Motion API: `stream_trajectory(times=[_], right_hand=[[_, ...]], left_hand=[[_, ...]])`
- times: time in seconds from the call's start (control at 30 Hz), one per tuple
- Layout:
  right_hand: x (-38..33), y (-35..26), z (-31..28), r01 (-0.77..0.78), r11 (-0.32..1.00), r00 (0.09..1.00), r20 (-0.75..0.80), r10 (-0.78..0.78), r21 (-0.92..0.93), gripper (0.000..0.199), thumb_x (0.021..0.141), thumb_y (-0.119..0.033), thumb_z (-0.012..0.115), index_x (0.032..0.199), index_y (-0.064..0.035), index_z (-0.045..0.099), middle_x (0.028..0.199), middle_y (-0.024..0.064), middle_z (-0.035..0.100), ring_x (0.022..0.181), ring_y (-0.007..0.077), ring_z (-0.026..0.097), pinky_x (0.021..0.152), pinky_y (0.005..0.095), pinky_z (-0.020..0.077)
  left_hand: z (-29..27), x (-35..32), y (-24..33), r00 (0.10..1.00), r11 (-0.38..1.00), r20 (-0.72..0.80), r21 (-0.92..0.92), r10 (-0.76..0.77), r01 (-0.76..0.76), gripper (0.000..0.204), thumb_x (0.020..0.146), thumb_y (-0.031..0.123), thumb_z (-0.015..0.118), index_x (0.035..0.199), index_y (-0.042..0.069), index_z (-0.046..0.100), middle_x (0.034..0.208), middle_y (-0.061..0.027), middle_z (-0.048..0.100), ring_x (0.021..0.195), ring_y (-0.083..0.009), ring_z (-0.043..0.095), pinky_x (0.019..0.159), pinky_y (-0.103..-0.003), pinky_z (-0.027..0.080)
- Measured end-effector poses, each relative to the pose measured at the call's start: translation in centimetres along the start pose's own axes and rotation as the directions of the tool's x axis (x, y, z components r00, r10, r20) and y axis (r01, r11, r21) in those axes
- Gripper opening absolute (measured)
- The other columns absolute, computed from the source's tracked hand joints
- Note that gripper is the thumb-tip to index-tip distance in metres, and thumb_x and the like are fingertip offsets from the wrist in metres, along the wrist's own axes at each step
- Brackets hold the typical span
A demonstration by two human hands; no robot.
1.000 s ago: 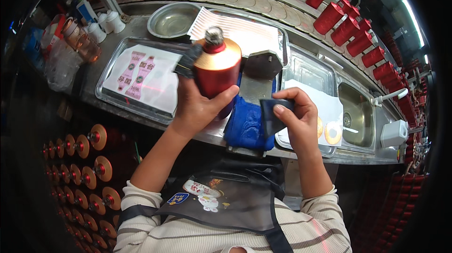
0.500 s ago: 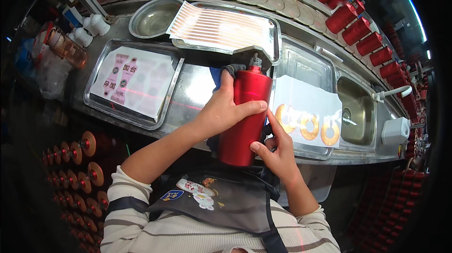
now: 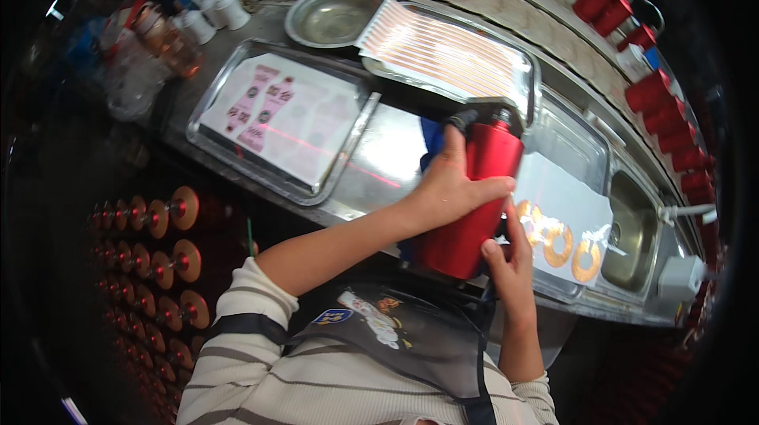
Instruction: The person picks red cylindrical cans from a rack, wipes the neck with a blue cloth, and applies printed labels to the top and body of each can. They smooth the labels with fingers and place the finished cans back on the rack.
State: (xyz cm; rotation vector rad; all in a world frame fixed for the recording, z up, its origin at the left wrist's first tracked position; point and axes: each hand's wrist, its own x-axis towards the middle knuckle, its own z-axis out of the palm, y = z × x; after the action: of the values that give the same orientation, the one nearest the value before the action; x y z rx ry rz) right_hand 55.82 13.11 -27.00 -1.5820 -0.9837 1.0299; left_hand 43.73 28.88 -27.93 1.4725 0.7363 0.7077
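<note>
Since a sec ago the red cylinder (image 3: 474,204) has swung upright, valve end away from the body, and the blue cloth is gone from the hands. Left hand (image 3: 447,192) wraps its upper half, right hand (image 3: 510,263) presses fingers on the lower side (steadying it, prob) over the bench (image 3: 371,180), beside the tray w/ orange rings (image 3: 565,243).

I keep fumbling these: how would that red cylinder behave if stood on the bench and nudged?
The red cylinder looks rigid and glossy, so probably slippery; left hand and right hand both grip it. Tall and narrow, it may tip, then roll.
</note>
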Motion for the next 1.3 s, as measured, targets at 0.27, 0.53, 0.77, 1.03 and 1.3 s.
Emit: stream_trajectory(times=[0.27,0.53,0.77,1.03,1.3], right_hand=[[-1.8,-1.0,0.3,0.026,0.998,0.988,-0.152,-0.034,-0.055,0.064,0.096,-0.031,0.063,0.149,-0.0002,0.044,0.088,-0.0017,0.047,0.077,0.0072,0.045,0.068,0.0217,0.0353],[-0.5,-0.8,0.8,0.013,0.996,0.989,-0.147,-0.026,-0.091,0.060,0.096,-0.030,0.064,0.146,-0.0002,0.049,0.086,-0.0015,0.047,0.078,0.0079,0.045,0.073,0.0224,0.0365],[0.9,-0.8,1.0,-0.022,0.997,0.987,-0.161,0.010,-0.073,0.059,0.097,-0.026,0.063,0.146,0.0020,0.047,0.098,0.0020,0.054,0.085,0.0095,0.048,0.083,0.0245,0.0408],[1.3,-0.6,1.5,0.005,0.999,0.989,-0.149,-0.013,-0.052,0.058,0.097,-0.026,0.063,0.146,0.0025,0.047,0.105,0.0031,0.058,0.086,0.0081,0.050,0.080,0.0244,0.0432],[0.3,-2.0,0.3,0.054,0.999,0.991,-0.119,-0.053,0.007,0.059,0.096,-0.014,0.064,0.149,0.0015,0.043,0.099,0.0014,0.058,0.077,0.0034,0.051,0.066,0.0172,0.0412]], left_hand=[[-12.2,-0.9,3.8,1.000,0.983,-0.001,0.184,-0.024,0.024,0.052,0.083,0.021,0.082,0.115,0.000,0.046,0.100,-0.0111,0.070,0.083,-0.0143,0.068,0.073,-0.029,0.056],[-33.5,2.4,-3.3,0.887,0.521,-0.445,0.789,0.121,0.325,0.071,0.070,0.010,0.084,0.133,0.000,0.051,0.116,-0.0143,0.069,0.096,-0.0277,0.068,0.085,-0.039,0.055],[-32.0,4.3,-4.2,0.974,0.528,-0.153,0.848,0.168,0.042,0.061,0.064,0.029,0.086,0.115,0.011,0.058,0.118,-0.0094,0.066,0.117,-0.0294,0.057,0.102,-0.042,0.036],[-29.0,6.6,-3.6,0.995,0.492,0.031,0.868,0.091,-0.072,0.045,0.074,0.030,0.080,0.105,0.006,0.057,0.112,-0.0115,0.066,0.114,-0.0341,0.057,0.101,-0.045,0.038],[-28.3,8.8,-7.0,0.889,0.636,-0.093,0.732,0.448,-0.244,0.022,0.069,0.008,0.076,0.081,0.003,0.058,0.077,-0.0085,0.068,0.077,-0.0300,0.066,0.073,-0.042,0.047]])
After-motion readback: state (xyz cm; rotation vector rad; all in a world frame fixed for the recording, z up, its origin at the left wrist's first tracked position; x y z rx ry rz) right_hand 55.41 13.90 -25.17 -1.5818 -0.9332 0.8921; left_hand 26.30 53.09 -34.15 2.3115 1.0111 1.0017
